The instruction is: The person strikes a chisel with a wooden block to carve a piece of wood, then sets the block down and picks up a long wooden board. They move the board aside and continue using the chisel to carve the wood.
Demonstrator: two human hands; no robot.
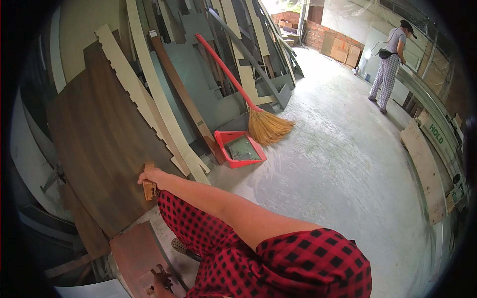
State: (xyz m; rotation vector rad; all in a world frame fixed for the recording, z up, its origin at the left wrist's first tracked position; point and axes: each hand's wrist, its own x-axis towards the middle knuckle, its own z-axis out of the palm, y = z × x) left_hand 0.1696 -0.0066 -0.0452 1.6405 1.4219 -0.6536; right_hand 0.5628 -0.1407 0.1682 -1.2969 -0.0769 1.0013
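My right hand [153,175], at the end of the bare outstretched arm, is closed around a small orange-brown wooden block [148,192]. Hand and block are at the lower right part of a large dark brown wood panel [99,144]. My left hand [162,284] shows at the bottom edge over a reddish-brown board [133,253]. Its fingers are bent around something dark that I cannot make out.
Leaning strips and boards [184,74] fill the upper left. A red-handled broom [268,128] touches a red dustpan [240,161] on the grey floor [323,164]. Another person [390,59] stands at the upper right, near long stacked panels [427,169].
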